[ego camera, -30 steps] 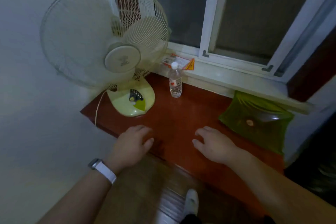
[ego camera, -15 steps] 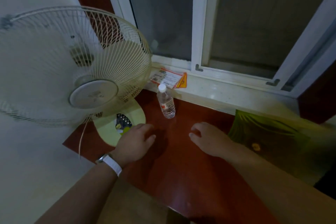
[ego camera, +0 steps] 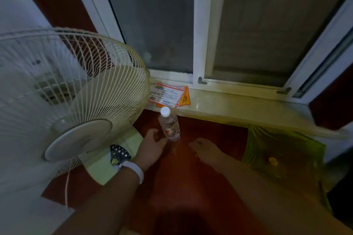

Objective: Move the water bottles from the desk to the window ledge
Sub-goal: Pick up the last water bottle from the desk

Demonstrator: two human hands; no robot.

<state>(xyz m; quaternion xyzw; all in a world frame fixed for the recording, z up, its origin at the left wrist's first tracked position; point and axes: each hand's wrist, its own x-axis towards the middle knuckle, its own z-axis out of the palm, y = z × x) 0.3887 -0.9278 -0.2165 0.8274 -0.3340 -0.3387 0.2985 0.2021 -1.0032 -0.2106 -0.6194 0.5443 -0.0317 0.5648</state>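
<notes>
A small clear water bottle with a white cap stands upright on the red-brown desk, just below the pale window ledge. My left hand, with a white band on the wrist, has its fingers apart and reaches the bottle's lower left side; whether it touches is hard to tell. My right hand lies on the desk right of the bottle, holding nothing, fingers loosely spread.
A cream table fan stands at the left with its base on the desk. Printed cards lie on the ledge above the bottle. A green glass dish sits at the desk's right. The window is behind.
My view has moved closer to the window. My left hand has advanced forward to the bottle's base; my right hand has also moved forward a little.
</notes>
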